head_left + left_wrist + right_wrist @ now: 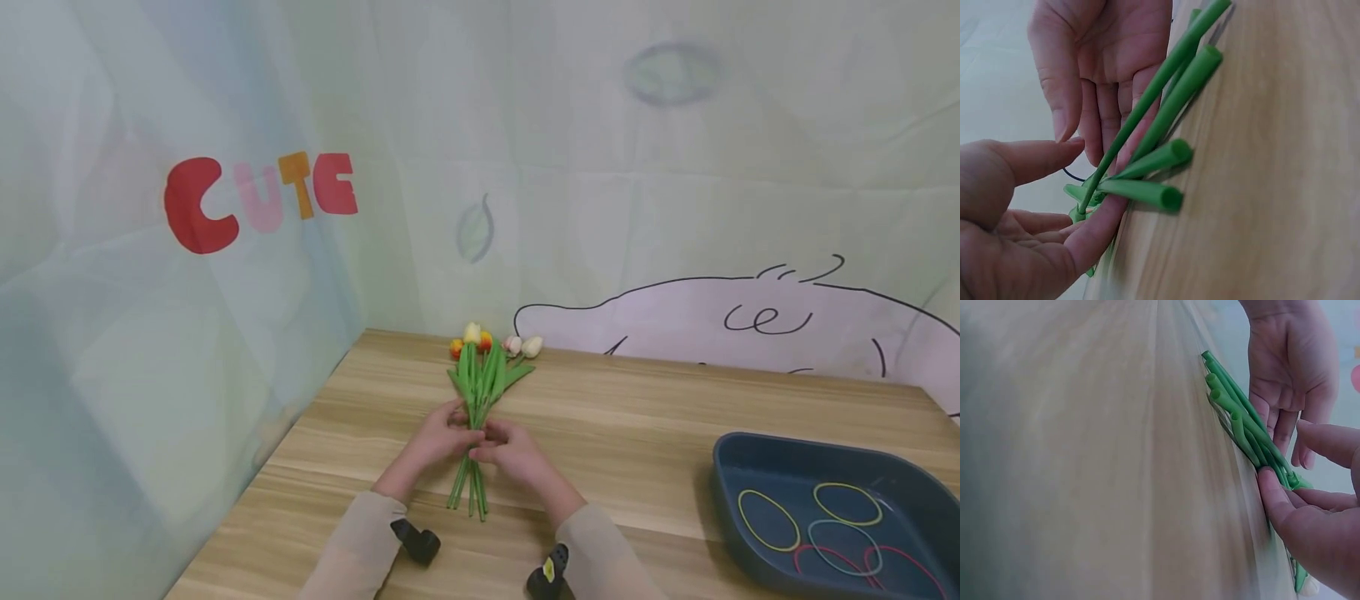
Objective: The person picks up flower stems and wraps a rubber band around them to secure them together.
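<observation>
A bunch of artificial tulips (480,383) lies on the wooden table, its orange, cream and pale pink heads pointing to the back wall. Both hands cup the green stems around their middle. My left hand (442,435) comes from the left, fingers curved in under the stems and thumb above them. From the right, my right hand (513,454) does likewise, its fingers meeting the same stems. Close up, the cut stem ends (1175,151) fan out toward the left wrist view, and the two thumbs nearly meet over the bunch. In the right wrist view the stems (1241,419) lie low along the tabletop.
A dark blue tray (813,448) stands at the right of the table, with several thin loops, yellow, red and light blue, lying in it. A printed cloth backdrop (420,167) rises behind and to the left. Each sleeve carries a small black wrist device (416,543).
</observation>
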`<state>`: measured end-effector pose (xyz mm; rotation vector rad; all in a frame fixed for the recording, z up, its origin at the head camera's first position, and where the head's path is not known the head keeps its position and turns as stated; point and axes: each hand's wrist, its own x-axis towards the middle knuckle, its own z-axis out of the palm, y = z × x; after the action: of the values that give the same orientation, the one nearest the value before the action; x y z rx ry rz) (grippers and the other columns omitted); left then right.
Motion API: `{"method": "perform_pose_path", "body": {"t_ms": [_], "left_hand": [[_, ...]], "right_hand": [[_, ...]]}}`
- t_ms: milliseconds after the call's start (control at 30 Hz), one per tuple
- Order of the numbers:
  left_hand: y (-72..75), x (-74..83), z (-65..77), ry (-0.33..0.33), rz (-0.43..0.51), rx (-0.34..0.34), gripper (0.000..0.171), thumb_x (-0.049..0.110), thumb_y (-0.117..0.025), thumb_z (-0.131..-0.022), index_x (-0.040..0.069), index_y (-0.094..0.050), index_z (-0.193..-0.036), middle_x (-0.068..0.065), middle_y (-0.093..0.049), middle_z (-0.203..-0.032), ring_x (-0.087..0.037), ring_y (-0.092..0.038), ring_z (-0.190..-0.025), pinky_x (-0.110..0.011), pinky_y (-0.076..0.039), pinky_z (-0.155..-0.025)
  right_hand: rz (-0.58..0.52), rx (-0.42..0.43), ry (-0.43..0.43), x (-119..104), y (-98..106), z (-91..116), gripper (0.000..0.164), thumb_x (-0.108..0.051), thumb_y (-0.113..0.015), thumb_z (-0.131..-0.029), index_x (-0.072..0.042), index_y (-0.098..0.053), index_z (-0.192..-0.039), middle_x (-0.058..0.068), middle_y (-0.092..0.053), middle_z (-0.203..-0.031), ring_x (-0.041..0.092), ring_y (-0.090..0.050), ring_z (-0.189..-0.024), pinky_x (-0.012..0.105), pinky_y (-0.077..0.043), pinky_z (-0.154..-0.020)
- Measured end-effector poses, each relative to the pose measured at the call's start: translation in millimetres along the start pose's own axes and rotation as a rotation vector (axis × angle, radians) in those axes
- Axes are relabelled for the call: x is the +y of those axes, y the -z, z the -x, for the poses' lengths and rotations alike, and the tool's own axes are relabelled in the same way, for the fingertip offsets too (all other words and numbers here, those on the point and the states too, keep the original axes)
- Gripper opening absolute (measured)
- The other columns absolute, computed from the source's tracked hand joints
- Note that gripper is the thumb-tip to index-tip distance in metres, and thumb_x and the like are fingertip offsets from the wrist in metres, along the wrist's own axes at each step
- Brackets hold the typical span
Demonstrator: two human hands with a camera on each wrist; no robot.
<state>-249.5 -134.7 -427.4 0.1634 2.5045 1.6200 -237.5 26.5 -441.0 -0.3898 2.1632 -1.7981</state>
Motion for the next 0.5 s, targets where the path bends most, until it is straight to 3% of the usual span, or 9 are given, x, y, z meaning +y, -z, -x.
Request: {"method": "perform_pose_path", "body": {"t_ms": [267, 500], "left_hand": [[1.1, -3.4, -0.9, 0.047, 0.176, -0.012, 0.07, 0.005, -0.069, -0.085, -0.007, -0.033, -0.144, -0.031, -0.055, -0.128, -0.037, -0.061, -0.11, -0.041, -0.057, -0.088], [2.1, -1.4, 0.5, 0.089, 0.203, -0.014, 0.069, 0.006, -0.069, -0.086, -0.008, -0.033, -0.143, -0.031, -0.055, -0.125, -0.035, -0.065, -0.102, -0.041, -0.059, -0.084]], "right_hand": [[0.002, 0.011, -0.032, 0.4, 0.4, -1.3, 0.06, -0.012, -0.068, -0.087, 0.008, -0.044, -0.138, 0.022, -0.059, -0.128, 0.031, -0.061, -0.113, 0.047, -0.048, -0.102], [0.008, 0.004, -0.034, -0.5, 0.5, -0.6, 0.056, -0.013, -0.067, -0.088, 0.006, -0.046, -0.137, 0.02, -0.062, -0.125, 0.029, -0.062, -0.112, 0.048, -0.047, -0.102]]}}
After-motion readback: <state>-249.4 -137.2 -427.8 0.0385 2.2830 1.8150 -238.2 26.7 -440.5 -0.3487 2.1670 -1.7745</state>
